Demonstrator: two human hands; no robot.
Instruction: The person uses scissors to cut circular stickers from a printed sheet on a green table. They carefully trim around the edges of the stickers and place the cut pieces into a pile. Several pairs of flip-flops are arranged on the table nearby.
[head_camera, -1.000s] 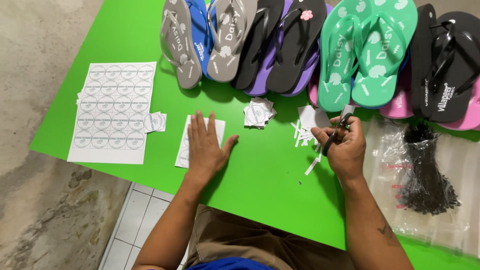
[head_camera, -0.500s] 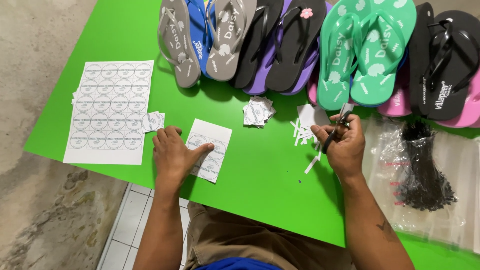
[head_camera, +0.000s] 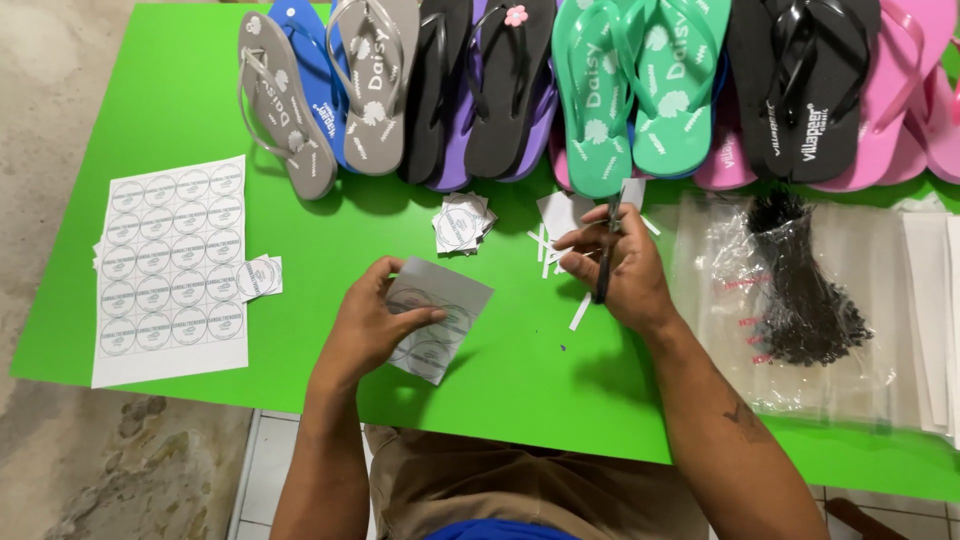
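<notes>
2 hands at work over green table (head_camera: 250, 90): left hand (head_camera: 375, 320) pinches small label strip (head_camera: 440, 320) just off table near its front edge; right hand (head_camera: 620, 265) fingers curled around scissors (head_camera: 605, 255). Step judged: cutting round labels apart; next calls for strip fed between blades

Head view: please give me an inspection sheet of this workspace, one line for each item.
Surface: green table.
Job's things: small label sheet in left hand; scissors in right hand.
Clutter: full label sheet, cut labels, paper strips, row of flip-flops, bag of black ties.
Grippers: both hands closed on their things.
Cables: nothing seen.
Surroundings: concrete floor, tiles below.
</notes>
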